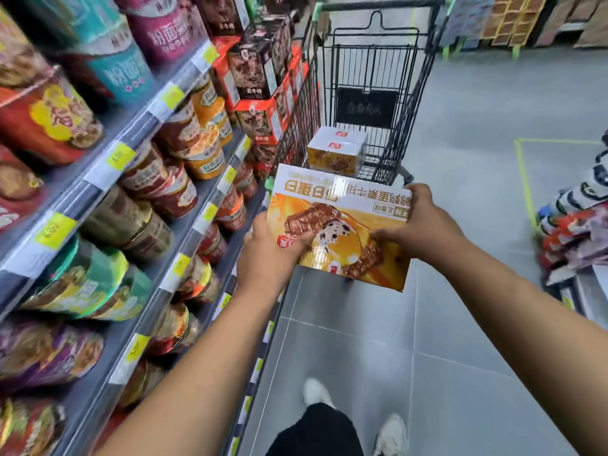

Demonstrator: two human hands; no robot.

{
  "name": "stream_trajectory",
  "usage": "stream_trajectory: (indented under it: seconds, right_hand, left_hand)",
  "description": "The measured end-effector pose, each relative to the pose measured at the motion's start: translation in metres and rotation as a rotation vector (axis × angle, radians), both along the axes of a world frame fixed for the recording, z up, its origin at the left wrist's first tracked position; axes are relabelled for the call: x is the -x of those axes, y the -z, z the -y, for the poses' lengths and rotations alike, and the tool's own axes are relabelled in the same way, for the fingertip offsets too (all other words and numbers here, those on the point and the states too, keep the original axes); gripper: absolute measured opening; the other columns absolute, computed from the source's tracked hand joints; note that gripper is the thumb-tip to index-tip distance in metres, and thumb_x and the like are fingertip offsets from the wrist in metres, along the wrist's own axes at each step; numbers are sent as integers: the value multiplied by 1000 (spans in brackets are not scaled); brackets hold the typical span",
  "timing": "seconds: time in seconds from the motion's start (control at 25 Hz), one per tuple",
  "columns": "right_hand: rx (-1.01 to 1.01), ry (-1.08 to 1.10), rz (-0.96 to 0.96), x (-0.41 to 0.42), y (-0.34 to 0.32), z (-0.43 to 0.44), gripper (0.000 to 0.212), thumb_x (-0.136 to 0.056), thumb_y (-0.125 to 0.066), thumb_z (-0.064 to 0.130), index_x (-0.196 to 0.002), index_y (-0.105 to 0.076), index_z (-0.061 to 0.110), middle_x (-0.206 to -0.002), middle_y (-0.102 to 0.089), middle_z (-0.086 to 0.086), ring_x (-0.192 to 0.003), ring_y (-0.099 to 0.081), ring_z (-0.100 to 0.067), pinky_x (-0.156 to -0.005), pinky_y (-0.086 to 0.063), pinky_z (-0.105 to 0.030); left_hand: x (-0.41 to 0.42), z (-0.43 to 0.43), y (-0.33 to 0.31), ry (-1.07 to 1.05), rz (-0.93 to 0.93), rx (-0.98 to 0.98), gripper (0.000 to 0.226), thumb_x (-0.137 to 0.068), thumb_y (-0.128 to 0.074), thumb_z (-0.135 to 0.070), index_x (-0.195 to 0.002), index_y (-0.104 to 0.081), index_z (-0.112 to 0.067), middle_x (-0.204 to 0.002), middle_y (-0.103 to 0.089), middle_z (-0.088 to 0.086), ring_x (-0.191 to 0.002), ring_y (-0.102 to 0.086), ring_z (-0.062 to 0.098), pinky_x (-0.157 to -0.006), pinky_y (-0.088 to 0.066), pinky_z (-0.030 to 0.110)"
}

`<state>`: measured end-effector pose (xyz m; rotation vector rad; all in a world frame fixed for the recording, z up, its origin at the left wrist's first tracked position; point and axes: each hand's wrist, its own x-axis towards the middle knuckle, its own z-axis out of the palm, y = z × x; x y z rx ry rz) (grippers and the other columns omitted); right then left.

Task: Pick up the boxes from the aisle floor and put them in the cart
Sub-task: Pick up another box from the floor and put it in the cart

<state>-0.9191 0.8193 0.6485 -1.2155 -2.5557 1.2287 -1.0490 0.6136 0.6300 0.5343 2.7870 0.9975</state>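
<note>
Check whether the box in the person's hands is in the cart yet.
Not yet. The yellow box is held by the left hand and right hand, short of the cart.

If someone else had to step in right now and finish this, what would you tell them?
Left hand and right hand both grip one orange box, held in the air just short of the cart.
Done: two like boxes already lie in the cart's basket.
Left: carry the held box forward and set it in the cart beside or on those.
No more boxes show on the floor in this view; look around the aisle before stopping.
</note>
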Motion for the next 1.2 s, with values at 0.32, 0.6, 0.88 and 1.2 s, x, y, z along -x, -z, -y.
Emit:
stream_trajectory:
  seconds: [0.32,0.6,0.88,1.2]
  right_hand:
    - [-5,81,51,127,28,-86,98,-64,-84,46,-139,-23,31,-122,-63,2,-103,-62,-28,-87,-53,-42]
    - [27,133,81,248,44,-149,98,-64,-86,43,-138,-23,26,-121,-64,-2,-102,-63,-30,-86,-54,-44]
    - [75,150,99,328,79,-226,87,-69,-82,43,-134,-27,26,-118,-63,-2,-101,-62,-28,-85,-52,-40]
    - [179,140,187,387,152,-288,82,-72,-80,42,-133,-28,26,-115,-66,-2,-98,-65,-27,-84,-54,-43]
  left_hand:
    - [147,-96,35,84,86,20,85,-66,-64,-77,-130,-40,-28,-118,-63,3,-106,-61,30,-85,-52,45]
    - [276,-170,43,114,167,103,105,-54,-55,-86,-137,-35,-25,-120,-61,7,-107,-60,33,-89,-51,46]
    - [361,-260,79,44,334,132,76,-65,-84,-51,-122,-50,-12,-117,-62,6,-107,-59,29,-91,-49,39]
    - [421,-328,149,72,420,303,94,-69,-84,-44,-142,-35,-11,-136,-54,12,-123,-53,33,-103,-43,41]
